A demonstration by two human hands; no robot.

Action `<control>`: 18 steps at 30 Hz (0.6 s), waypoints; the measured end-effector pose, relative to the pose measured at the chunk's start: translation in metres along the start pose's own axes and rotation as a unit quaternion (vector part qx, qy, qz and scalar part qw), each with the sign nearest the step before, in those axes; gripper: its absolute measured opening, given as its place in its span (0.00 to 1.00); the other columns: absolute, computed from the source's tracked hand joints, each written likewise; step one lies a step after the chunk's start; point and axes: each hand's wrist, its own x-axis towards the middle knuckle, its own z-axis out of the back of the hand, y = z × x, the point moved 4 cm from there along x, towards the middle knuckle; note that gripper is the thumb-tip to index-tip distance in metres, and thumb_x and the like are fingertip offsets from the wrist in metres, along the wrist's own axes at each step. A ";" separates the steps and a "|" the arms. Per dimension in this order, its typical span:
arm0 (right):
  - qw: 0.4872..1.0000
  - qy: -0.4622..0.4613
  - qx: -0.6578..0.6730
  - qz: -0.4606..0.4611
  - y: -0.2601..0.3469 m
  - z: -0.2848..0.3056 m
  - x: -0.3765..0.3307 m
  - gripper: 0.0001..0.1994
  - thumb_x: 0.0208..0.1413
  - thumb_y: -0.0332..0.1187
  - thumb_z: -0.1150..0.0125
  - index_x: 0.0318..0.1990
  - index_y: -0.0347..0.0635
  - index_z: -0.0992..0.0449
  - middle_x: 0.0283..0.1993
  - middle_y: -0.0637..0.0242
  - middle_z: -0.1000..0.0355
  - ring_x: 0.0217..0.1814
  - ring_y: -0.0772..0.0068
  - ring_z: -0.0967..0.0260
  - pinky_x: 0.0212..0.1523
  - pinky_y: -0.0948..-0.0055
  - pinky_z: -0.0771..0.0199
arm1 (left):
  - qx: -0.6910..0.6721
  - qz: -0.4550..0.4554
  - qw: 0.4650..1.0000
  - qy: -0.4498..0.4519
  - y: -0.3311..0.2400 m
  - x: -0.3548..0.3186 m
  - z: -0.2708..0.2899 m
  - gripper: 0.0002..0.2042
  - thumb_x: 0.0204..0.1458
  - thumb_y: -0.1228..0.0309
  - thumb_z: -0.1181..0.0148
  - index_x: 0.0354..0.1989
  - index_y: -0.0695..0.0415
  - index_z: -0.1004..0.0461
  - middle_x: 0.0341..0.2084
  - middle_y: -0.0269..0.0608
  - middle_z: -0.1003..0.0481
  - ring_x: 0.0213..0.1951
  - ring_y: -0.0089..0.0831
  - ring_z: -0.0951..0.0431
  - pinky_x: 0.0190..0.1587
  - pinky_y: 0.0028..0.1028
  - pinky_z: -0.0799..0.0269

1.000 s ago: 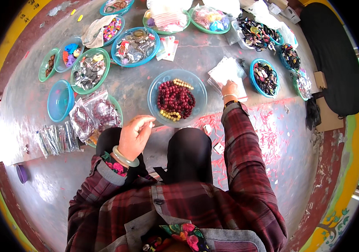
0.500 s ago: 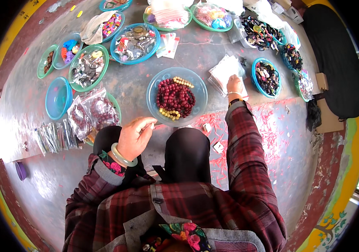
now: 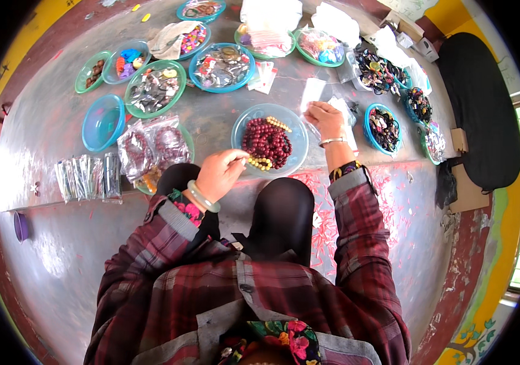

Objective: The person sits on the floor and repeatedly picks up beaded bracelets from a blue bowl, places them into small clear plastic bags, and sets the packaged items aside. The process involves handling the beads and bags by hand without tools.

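A clear, pale blue bowl (image 3: 299, 149) holds a heap of dark red bead strings (image 3: 266, 143) with pale yellow beads among them. At its left rim is my left hand (image 3: 218, 173), with thumb and forefinger pinched together near the yellow beads. Whether anything sits in that pinch is too small to tell. My right hand (image 3: 327, 118), just right of the bowl, is closed on a clear plastic bag (image 3: 313, 92) that points away from me. Under and beside this hand lies a stack of similar bags (image 3: 346, 118), partly hidden.
Behind the bowl stand basins of packaged trinkets (image 3: 222, 67). An empty blue basin (image 3: 103, 123), bagged dark red beads (image 3: 168, 146) and thin packets (image 3: 88, 177) lie left. To the right is a blue basket of dark cords (image 3: 384, 128). Red scraps (image 3: 387, 182) litter the floor.
My right hand has moved left from the stack toward the bowl with a clear plastic bag. My left hand has risen to the bowl's rim. The view has shifted slightly.
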 end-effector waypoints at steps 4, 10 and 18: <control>0.992 0.114 -0.049 -0.036 0.016 -0.066 -0.058 0.06 0.47 0.26 0.40 0.30 0.30 0.26 0.25 0.66 0.28 0.24 0.77 0.30 0.26 0.83 0.29 | -0.075 0.012 0.996 -0.052 0.004 0.002 0.007 0.09 0.55 0.72 0.51 0.39 0.63 0.28 0.30 0.36 0.25 0.32 0.21 0.24 0.33 0.21 0.29; 0.951 0.141 -0.271 0.050 0.032 -0.141 -0.126 0.06 0.44 0.30 0.39 0.26 0.36 0.24 0.22 0.65 0.28 0.23 0.80 0.31 0.25 0.79 0.31 | -0.263 0.065 0.952 -0.143 0.005 -0.002 0.026 0.10 0.55 0.68 0.48 0.42 0.60 0.29 0.34 0.33 0.27 0.38 0.22 0.26 0.34 0.22 0.29; 0.956 0.155 -0.241 0.061 -0.011 -0.153 -0.144 0.07 0.45 0.30 0.40 0.26 0.35 0.26 0.22 0.67 0.29 0.24 0.80 0.33 0.25 0.80 0.34 | -0.324 0.090 0.931 -0.143 0.006 -0.011 0.035 0.08 0.54 0.70 0.48 0.34 0.62 0.28 0.27 0.35 0.26 0.29 0.20 0.26 0.27 0.20 0.28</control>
